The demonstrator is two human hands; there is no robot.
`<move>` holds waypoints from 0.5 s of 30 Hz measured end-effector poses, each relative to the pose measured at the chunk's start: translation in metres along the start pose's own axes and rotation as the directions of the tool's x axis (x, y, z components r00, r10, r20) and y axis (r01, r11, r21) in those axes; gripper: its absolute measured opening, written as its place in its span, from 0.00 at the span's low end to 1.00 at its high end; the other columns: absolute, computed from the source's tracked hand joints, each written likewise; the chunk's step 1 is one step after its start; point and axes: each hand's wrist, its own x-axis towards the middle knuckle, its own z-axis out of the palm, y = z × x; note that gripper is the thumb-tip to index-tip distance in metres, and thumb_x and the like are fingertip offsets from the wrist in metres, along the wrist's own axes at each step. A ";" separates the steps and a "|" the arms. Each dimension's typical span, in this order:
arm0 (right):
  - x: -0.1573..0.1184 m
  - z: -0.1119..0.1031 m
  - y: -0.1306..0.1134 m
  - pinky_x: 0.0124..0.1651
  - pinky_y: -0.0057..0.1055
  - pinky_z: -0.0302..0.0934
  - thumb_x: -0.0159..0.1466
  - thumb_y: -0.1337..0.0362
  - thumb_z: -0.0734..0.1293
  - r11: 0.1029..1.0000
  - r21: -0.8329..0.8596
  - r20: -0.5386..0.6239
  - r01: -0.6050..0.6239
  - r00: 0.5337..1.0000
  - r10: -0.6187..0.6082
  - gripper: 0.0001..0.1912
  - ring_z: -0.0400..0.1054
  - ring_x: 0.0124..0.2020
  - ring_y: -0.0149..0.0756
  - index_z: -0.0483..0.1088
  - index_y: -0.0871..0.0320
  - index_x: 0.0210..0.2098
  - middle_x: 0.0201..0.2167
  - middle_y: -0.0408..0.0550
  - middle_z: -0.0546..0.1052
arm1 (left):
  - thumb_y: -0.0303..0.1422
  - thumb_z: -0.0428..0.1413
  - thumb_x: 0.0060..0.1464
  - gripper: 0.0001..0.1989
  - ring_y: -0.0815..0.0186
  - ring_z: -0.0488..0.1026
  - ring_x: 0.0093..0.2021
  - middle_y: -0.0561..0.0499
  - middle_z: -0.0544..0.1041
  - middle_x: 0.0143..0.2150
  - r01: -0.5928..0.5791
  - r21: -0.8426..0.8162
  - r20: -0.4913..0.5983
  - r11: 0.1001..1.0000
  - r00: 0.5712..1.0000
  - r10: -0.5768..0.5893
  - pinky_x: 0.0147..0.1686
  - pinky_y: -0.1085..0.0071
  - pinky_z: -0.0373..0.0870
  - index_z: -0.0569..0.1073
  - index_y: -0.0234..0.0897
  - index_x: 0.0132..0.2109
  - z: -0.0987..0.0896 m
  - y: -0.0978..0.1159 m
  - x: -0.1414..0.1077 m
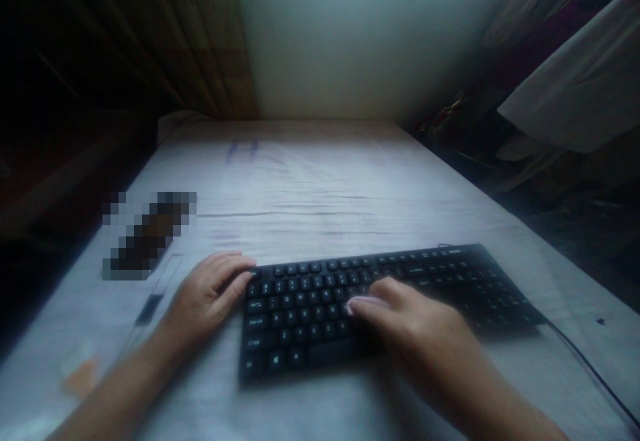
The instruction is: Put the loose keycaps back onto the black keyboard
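Observation:
A black keyboard (305, 301) lies on a white cloth-covered surface, its left side toward my left hand. The fingers and thumb of my left hand (210, 288) close on its upper left corner. Over the middle of the keys, my right hand (410, 314) is curled, thumb and bent fingers pressed together. Something thin and pale pinkish (373, 300) shows between them; its kind cannot be made out. The right hand hides part of the middle keys and the space bar.
The white cloth (320, 181) has wrinkles and printed marks. A blurred-out dark object (150, 234) lies at the left. From the keyboard's right end a black cable (590, 358) runs to the lower right. Behind are a curtain (205, 41) and pale wall; white fabric (575, 88) hangs at right.

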 end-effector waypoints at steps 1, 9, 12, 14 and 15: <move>0.001 0.001 -0.002 0.25 0.24 0.56 0.65 0.71 0.65 1.000 -0.002 -0.017 0.005 1.000 -0.005 0.12 0.68 0.24 0.29 0.77 0.53 0.41 0.30 0.43 0.74 | 0.46 0.51 0.61 0.16 0.56 0.76 0.50 0.49 0.80 0.45 -0.001 0.003 0.000 1.000 1.000 0.001 0.54 0.53 0.72 0.77 0.44 0.45 0.000 0.000 0.000; 0.006 0.011 -0.017 0.26 0.24 0.55 0.62 0.71 0.69 0.999 0.034 -0.060 0.022 0.998 -0.020 0.07 0.67 0.24 0.29 0.77 0.54 0.37 0.27 0.41 0.73 | 0.46 0.50 0.61 0.17 0.58 0.76 0.50 0.49 0.81 0.45 -0.036 0.033 -0.012 0.999 0.999 0.037 0.53 0.56 0.73 0.78 0.44 0.45 -0.001 -0.002 0.001; 0.002 0.004 -0.005 0.26 0.25 0.56 0.61 0.72 0.69 1.000 0.002 -0.002 -0.008 1.000 0.008 0.11 0.69 0.25 0.30 0.77 0.51 0.41 0.30 0.42 0.75 | 0.47 0.50 0.61 0.17 0.58 0.77 0.50 0.49 0.81 0.45 -0.041 0.040 -0.009 0.998 0.999 0.041 0.53 0.57 0.73 0.78 0.44 0.45 -0.002 0.000 0.001; 0.000 -0.001 0.003 0.26 0.25 0.56 0.60 0.72 0.69 0.999 -0.013 0.043 -0.040 0.998 0.041 0.13 0.69 0.24 0.30 0.77 0.50 0.42 0.31 0.42 0.75 | 0.48 0.49 0.61 0.18 0.57 0.77 0.49 0.49 0.81 0.44 -0.043 0.047 -0.017 0.998 0.999 0.044 0.53 0.57 0.73 0.78 0.43 0.45 -0.002 0.000 0.002; -0.002 -0.004 0.006 0.26 0.25 0.55 0.60 0.72 0.69 0.998 -0.019 0.064 -0.055 0.996 0.057 0.14 0.69 0.24 0.30 0.77 0.50 0.42 0.31 0.42 0.75 | 0.49 0.49 0.61 0.19 0.57 0.77 0.49 0.49 0.81 0.44 -0.040 0.050 -0.022 0.998 0.999 0.041 0.52 0.57 0.74 0.78 0.43 0.44 -0.002 0.000 0.002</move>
